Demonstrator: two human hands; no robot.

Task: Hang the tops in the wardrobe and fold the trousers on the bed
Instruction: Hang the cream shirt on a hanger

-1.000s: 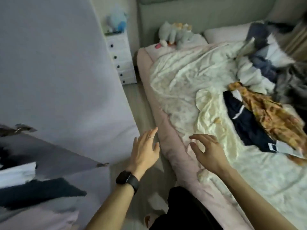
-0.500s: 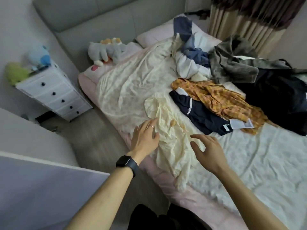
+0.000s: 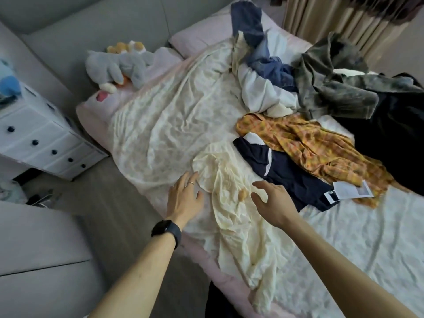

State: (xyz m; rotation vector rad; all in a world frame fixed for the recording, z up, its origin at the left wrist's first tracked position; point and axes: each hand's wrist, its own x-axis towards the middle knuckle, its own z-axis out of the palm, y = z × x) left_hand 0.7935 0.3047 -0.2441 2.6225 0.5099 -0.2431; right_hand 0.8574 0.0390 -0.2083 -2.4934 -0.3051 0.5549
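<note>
A: Quick run L to R pls. What's far left?

B: White drawer unit (image 3: 46, 143) w/ dark knobs, beside the bed (image 3: 344, 249), blue plush (image 3: 9, 84) on top. Grey headboard (image 3: 68, 24) behind. Grey plush toy (image 3: 119, 65) lies at the bed's top-left corner, near a pink pillow (image 3: 202, 37).

A: Hands?

B: Left hand (image 3: 184, 198): palm down, fingers straight & slightly spread, nothing in it. Ring (image 3: 190, 184) on one finger, black watch (image 3: 166, 231) on the wrist. It's over the bed's near-left edge, fingertips at the left edge of a cream garment (image 3: 231, 214). Touching or just above, can't tell.

A: And the cream thing?

B: Crumpled, runs from mid-bed down over the near edge. Top or trousers, can't tell.

A: Right hand?

B: Right hand (image 3: 273, 203): fingers loosely curved, thumb out wide, holds nothing. It's over the cream garment's right side, just beside a navy garment (image 3: 286, 175) w/ white trim.

A: Rest of the clothes?

B: Orange plaid shirt (image 3: 321, 148) overlaps the navy one's right side. White paper tag (image 3: 351, 191) lies where the two meet at the near end. Behind those, a white & blue garment (image 3: 263, 88) in a heap, then a grey-green mottled one (image 3: 332, 88) to its right. Black garment (image 3: 394, 138) at the far right edge, partly under the grey-green one. All loose & rumpled on the bed.

A: Backgrd?

B: Beige curtain (image 3: 332, 19) top right.
</note>
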